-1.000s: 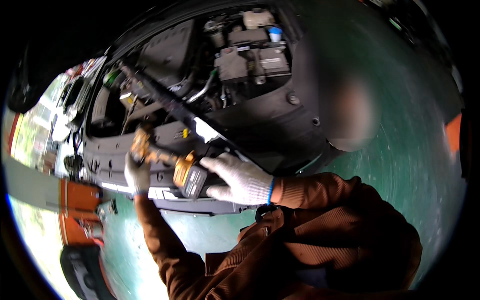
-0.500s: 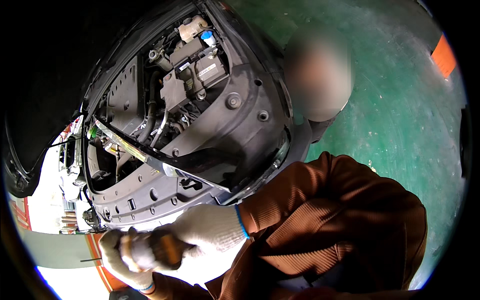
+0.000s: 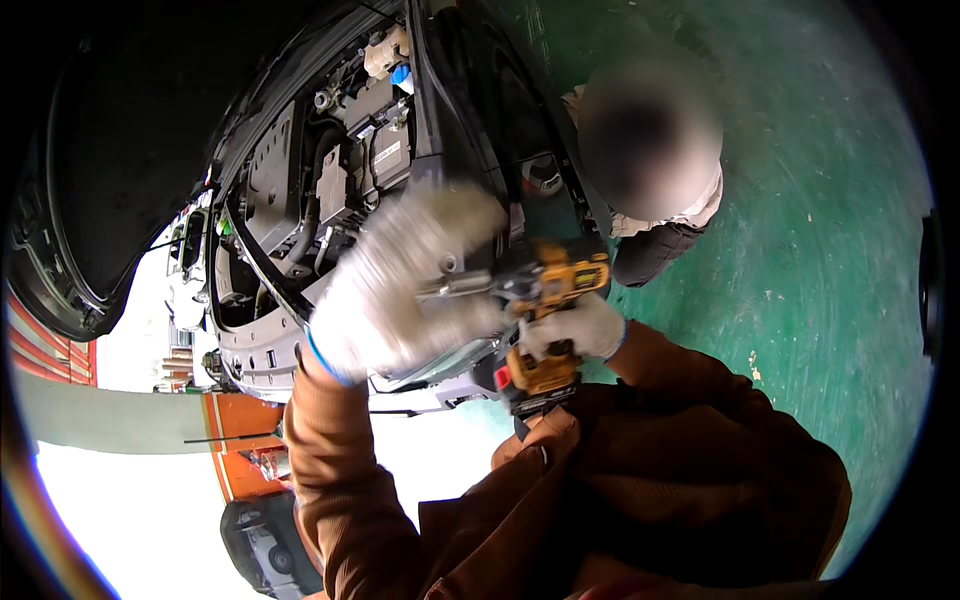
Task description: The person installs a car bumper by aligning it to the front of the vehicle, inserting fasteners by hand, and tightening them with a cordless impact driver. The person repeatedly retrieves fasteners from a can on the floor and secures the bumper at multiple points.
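My right hand (image 3: 578,330), in a white knit glove, grips the handle of a yellow and black cordless impact wrench (image 3: 570,277). A long silvery socket (image 3: 458,285) on its nose points left. My left hand (image 3: 405,270), gloved too and blurred by motion, is around the socket's tip, over the front corner of the car. Its thumb and fingers stand apart; whether they touch the socket I cannot tell. Behind the left hand lies the open engine bay (image 3: 340,170) with its dark engine cover (image 3: 272,185), partly hidden by the glove.
Another person (image 3: 665,205) is low beside the car's fender, right of the wrench. The raised hood (image 3: 130,130) fills the upper left. Green floor (image 3: 800,290) spreads to the right. An orange and grey wall (image 3: 240,455) and a parked vehicle (image 3: 265,545) show at lower left.
Both hands have come up and right from the lower left. The impact wrench is now in plain sight in my right hand. My view has shifted, and the other person shows more.
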A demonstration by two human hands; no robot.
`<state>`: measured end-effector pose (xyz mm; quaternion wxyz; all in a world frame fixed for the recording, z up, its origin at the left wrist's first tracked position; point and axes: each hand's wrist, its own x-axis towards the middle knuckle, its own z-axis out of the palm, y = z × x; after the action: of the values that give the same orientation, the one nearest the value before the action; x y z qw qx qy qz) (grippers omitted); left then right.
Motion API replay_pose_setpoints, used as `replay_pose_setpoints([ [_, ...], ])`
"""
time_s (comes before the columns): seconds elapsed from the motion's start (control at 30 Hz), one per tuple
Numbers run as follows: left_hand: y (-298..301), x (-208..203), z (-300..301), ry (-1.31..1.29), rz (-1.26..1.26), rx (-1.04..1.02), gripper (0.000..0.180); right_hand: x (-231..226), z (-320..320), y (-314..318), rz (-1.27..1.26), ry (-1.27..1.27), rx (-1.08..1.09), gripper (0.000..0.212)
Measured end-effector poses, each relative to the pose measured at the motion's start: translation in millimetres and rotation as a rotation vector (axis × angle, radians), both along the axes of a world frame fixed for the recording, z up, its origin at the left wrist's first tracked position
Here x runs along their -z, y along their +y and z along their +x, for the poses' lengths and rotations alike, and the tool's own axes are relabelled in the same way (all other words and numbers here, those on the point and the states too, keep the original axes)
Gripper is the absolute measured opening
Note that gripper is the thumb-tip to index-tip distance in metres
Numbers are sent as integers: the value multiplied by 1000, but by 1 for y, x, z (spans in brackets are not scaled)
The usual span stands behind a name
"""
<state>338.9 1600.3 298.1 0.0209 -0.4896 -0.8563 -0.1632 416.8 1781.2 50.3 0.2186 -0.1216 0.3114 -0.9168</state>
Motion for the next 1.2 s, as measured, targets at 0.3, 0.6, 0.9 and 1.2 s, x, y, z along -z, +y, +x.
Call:
replay_pose_setpoints([
  [0.3, -60, 162, -191, -239, -29, -949, 114, -4, -6, 105, 246, -70, 352, 27],
  [0.6, -74, 114, -178, -593, 511, -863, 67, 29, -67, 96, 434, -84, 356, 33],
  [0.9, -85, 121, -186, -543, 603, -748, 55, 18, -106, 75, 601, -83, 256, 22],
  [1.2, -92, 115, -193, -636, 452, -723, 50, -52, -155, 86, 1127, 326, 155, 25],
])
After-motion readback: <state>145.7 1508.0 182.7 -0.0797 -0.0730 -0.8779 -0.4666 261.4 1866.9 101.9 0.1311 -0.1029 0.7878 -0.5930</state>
